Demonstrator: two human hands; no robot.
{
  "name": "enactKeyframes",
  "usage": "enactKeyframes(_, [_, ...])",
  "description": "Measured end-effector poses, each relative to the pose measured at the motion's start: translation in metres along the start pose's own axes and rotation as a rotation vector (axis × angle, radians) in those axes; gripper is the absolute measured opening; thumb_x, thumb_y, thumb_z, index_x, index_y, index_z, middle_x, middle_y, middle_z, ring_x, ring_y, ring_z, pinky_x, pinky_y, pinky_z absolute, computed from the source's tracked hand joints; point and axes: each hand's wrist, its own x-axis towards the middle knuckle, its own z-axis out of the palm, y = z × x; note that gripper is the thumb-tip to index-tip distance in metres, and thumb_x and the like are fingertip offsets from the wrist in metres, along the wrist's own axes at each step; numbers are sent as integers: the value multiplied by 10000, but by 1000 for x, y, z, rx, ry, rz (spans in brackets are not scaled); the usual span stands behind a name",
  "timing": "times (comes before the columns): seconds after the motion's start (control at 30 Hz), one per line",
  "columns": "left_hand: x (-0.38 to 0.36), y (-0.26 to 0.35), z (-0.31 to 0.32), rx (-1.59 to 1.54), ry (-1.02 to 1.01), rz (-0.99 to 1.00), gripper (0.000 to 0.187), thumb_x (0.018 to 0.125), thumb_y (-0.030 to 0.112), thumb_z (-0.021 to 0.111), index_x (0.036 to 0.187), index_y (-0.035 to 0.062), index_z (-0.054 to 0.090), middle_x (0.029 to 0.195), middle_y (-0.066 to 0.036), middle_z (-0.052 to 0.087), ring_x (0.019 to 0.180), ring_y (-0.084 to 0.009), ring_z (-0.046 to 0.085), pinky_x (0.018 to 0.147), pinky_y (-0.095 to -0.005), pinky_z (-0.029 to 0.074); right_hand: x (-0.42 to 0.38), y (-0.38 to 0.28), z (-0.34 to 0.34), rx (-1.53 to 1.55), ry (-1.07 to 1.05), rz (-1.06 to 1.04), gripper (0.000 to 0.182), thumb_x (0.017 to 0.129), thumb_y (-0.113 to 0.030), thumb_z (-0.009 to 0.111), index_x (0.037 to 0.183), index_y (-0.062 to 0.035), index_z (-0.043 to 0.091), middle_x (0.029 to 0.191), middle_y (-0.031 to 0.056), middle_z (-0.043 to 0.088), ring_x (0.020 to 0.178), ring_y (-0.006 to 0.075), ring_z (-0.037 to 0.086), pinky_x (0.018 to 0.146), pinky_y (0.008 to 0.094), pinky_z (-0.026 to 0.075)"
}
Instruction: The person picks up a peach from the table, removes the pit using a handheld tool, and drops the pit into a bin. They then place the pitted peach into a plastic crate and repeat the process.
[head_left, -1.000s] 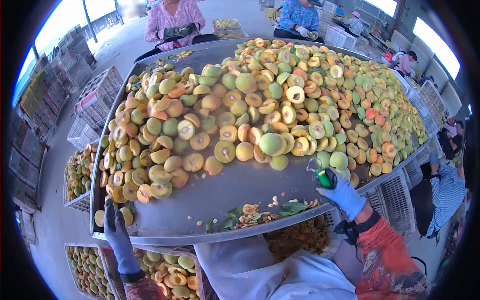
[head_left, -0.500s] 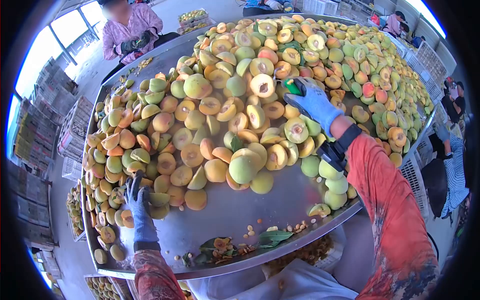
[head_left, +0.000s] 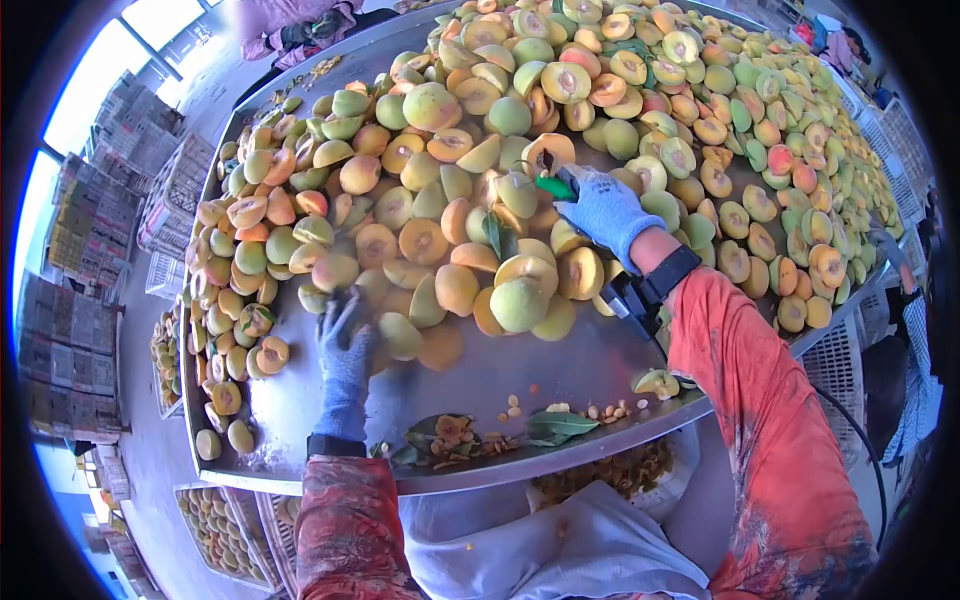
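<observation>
Many halved and whole yellow-green fruits [head_left: 430, 240] are piled on a metal table [head_left: 490, 385]. My right hand [head_left: 605, 212], in a blue glove, is closed around a green-handled tool [head_left: 556, 188] at the middle of the pile. The tool's end is against a cut fruit half [head_left: 549, 152]. My left hand [head_left: 345, 360], gloved too, is at the pile's near left edge with its fingers apart, beside a blurred fruit; no fruit shows in its grip.
Leaves [head_left: 562, 423], pits and scraps lie along the table's near edge. Crates of fruit [head_left: 222, 530] stand at lower left, stacked crates [head_left: 75, 340] further left. Another person [head_left: 300, 25] is across the table; a co-worker's arm [head_left: 895, 255] reaches in from the right.
My left hand has moved right along the pile's near edge. My right hand with the tool has shifted slightly left. The view has shifted, and several fruits near the front right are gone from their place.
</observation>
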Motion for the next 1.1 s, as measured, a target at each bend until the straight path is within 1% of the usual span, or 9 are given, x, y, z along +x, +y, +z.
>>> enactKeyframes(0.07, [-29,42,17,444,-65,64,546,651,241,681,1185,186,583,1287,-196,456,1259,-358,325,1080,-435,187,-29,-27,-5,-25,-44,-3,392,763,-303,606,1106,-125,540,1071,171,560,973,338,566,834,428,459])
enactKeyframes(0.27, [-71,68,23,457,-131,115,478,695,254,665,1161,177,589,1232,-177,496,1201,-371,396,1042,-438,273,-97,-54,-7,-99,-117,-44,379,789,-299,563,1123,-127,512,1065,162,567,980,342,566,830,437,458])
enactKeyframes(0.33, [-68,69,11,31,-222,-110,368,737,228,645,1090,125,622,1105,-133,588,1091,-316,506,961,-401,376,-112,-51,-25,-12,-186,-24,377,786,-298,570,1113,-118,519,1046,159,579,965,337,575,819,430,462])
enactKeyframes(0.4, [-74,132,22,241,46,139,272,785,253,623,1009,102,646,988,-109,630,900,-284,586,822,-392,436,-129,-45,-46,332,103,-49,370,784,-315,586,1084,-102,540,1011,150,604,933,325,589,796,414,468])
enactKeyframes(0.47, [-91,186,39,245,-170,-77,304,801,329,615,1006,106,637,935,-101,628,853,-287,596,777,-399,439,-154,-36,-57,773,163,-17,367,787,-242,646,1097,-73,548,983,139,627,881,279,611,755,345,483])
enactKeyframes(0.53, [-106,205,59,473,-292,22,351,811,398,595,1016,115,623,887,-112,621,826,-298,601,736,-408,439,-195,-43,-90,631,248,-61,392,789,-171,665,1133,-39,532,969,133,634,868,196,623,748,307,487])
enactKeyframes(0.67, [-119,200,83,818,-287,227,484,717,403,664,1107,129,576,1012,-137,555,957,-300,541,772,-467,403,-280,-32,-98,804,178,-1,427,821,-32,617,1224,-27,473,951,41,623,815,93,583,667,223,486])
enactKeyframes(0.83, [-120,191,77,814,-448,254,513,705,315,672,1171,144,542,1042,-125,561,958,-294,548,821,-447,416,-356,-40,-90,1314,-15,574,394,837,-107,625,1204,-84,485,868,16,585,604,49,478,500,200,428])
enactKeyframes(1.1, [-111,205,61,664,-657,156,399,742,288,607,1120,169,565,1017,-176,604,942,-337,587,791,-440,471,-388,-55,-74,992,-152,392,368,820,-223,659,1116,-56,520,776,58,567,596,101,505,519,274,441])
